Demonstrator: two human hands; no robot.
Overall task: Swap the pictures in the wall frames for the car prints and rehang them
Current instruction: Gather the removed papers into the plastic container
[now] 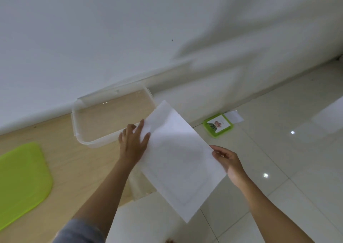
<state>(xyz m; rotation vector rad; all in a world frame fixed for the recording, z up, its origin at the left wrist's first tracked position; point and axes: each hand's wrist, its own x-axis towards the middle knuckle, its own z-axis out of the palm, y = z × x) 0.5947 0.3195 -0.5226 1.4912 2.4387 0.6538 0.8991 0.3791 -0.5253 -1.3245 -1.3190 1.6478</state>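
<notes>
I hold a large white sheet (178, 157) in the air with its blank back toward me, so any print on it is hidden. My left hand (132, 142) pinches its upper left edge, thumb on the back. My right hand (227, 162) grips its right edge, fingers curled round it. A green picture frame (217, 125) holding a flower picture lies flat on the tiled floor beyond the sheet, near the wall. A small white slip (234, 117) lies against the frame's far corner.
A clear plastic bin (96, 124) sits on a light wooden surface (74, 168) against the white wall (130, 38). A lime green lid (20, 181) lies at the left. Glossy white floor tiles (278, 150) spread to the right.
</notes>
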